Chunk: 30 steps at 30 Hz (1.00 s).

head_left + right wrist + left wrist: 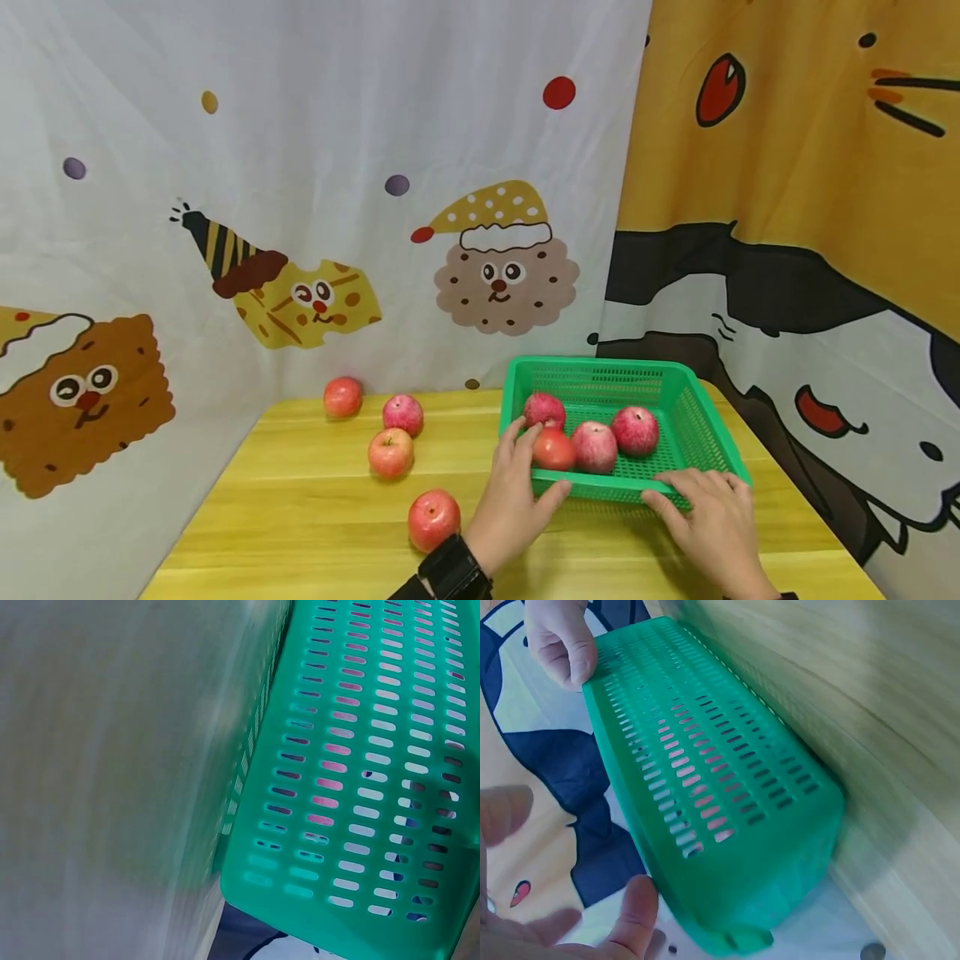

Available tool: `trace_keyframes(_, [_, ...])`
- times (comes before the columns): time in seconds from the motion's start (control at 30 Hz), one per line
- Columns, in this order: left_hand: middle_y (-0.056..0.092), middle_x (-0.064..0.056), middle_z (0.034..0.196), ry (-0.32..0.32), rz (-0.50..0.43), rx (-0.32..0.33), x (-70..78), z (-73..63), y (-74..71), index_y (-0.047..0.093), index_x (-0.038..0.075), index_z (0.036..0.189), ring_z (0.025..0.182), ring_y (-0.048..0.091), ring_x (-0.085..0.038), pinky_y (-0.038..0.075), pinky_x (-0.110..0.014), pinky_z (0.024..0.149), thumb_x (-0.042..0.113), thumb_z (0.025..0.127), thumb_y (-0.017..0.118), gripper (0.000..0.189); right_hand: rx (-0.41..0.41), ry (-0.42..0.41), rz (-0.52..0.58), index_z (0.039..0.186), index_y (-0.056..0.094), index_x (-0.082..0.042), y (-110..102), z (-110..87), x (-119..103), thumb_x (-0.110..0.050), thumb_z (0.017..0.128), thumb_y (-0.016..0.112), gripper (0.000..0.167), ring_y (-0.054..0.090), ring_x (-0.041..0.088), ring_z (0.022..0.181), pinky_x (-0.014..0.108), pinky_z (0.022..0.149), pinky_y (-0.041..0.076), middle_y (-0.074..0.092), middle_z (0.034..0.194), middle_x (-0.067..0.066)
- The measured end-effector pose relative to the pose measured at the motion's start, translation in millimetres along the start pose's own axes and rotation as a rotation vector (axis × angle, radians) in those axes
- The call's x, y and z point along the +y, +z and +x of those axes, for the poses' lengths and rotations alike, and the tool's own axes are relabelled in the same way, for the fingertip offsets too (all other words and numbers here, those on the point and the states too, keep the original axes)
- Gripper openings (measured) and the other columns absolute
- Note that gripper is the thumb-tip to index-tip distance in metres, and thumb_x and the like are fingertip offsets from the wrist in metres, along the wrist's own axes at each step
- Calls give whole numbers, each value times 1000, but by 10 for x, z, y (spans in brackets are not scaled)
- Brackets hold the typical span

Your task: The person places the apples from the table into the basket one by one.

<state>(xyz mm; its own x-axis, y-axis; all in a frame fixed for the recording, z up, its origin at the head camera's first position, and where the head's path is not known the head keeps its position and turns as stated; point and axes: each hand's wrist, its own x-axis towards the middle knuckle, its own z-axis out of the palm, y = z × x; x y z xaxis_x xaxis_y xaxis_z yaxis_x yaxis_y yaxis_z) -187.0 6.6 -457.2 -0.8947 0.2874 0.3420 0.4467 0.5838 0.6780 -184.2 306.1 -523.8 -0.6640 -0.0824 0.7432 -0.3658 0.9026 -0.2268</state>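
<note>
A green plastic basket (630, 487) with slotted walls stands on the wooden table. Inside lie a smooth red fruit (553, 450), apple-like, and three speckled pinkish-red apples (595, 447). My left hand (513, 496) is at the basket's front left corner, fingers spread over the rim beside the smooth fruit, thumb near the front rim. The left wrist view has those fingers (636, 915) apart, with one against the rim. At the right end of the front rim, my right hand (708, 517) pinches the edge between thumb and fingers. The right wrist view is filled mostly by the basket wall (352, 787).
Left of the basket, a red apple (434, 521) lies close to my left wrist. Farther back are a yellowish-red apple (391, 453), a pinkish one (402, 414) and another red one (342, 397). A printed curtain (480, 125) hangs behind the table.
</note>
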Motion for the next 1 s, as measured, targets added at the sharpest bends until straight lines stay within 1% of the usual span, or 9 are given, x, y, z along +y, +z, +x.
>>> trace_keyframes(0.07, [38,-14,168,15,80,-1,-83,-114,-86,45,11,159,150,45,-35,53,-54,113,40,102,73,70,-6,-6,-4,98,80,-18,10,8,-15,-37,75,93,32,65,28,86,52,91,33,80,95,2])
trace_keyframes(0.17, [50,-17,159,20,275,25,-290,-327,-265,56,10,150,145,48,-40,51,-58,112,46,98,75,66,-21,-5,2,99,80,-18,15,12,-33,-36,75,93,32,65,28,87,52,92,33,80,96,2])
trace_keyframes(0.27, [58,-23,149,-42,444,55,-545,-524,-440,66,10,137,139,50,-52,47,-68,111,47,91,83,62,-23,11,7,99,80,-18,-7,14,-30,-34,75,93,32,64,29,87,53,92,32,80,96,2])
trace_keyframes(0.33, [60,-26,143,-98,496,45,-696,-625,-528,68,10,134,134,51,-59,46,-72,107,47,87,86,63,-20,21,10,99,80,-17,-27,18,-19,-34,75,94,32,64,29,87,54,93,31,80,96,3])
trace_keyframes(0.43, [61,-27,139,-174,491,-3,-860,-728,-603,65,12,139,125,58,-55,52,-70,97,43,85,89,68,-21,24,5,99,80,-17,-39,25,-4,-35,75,93,33,65,31,88,55,93,31,80,97,5])
trace_keyframes(0.57, [59,-28,139,-216,409,-55,-947,-762,-622,57,14,149,113,65,-46,58,-62,87,35,86,90,75,-26,21,-5,99,80,-17,-26,22,6,-37,76,93,33,66,31,87,54,93,32,80,97,5])
trace_keyframes(0.83, [57,-25,137,-258,324,-82,-973,-746,-605,57,12,149,114,63,-41,58,-59,90,30,85,90,74,-23,22,-13,98,80,-17,-16,9,-3,-38,76,93,33,66,30,87,54,92,32,80,96,3])
trace_keyframes(0.93, [57,-24,138,-280,300,-99,-975,-734,-600,57,13,150,116,62,-40,58,-59,91,32,86,89,74,-17,18,-12,97,80,-17,-22,16,-3,-37,75,93,32,66,30,87,54,92,32,80,95,3])
trace_keyframes(1.0, [56,-22,139,-272,290,-93,-969,-724,-595,56,15,151,118,62,-38,58,-58,92,34,87,88,73,-14,17,-12,97,80,-17,-19,14,-2,-37,75,93,32,65,29,87,54,92,32,80,95,3])
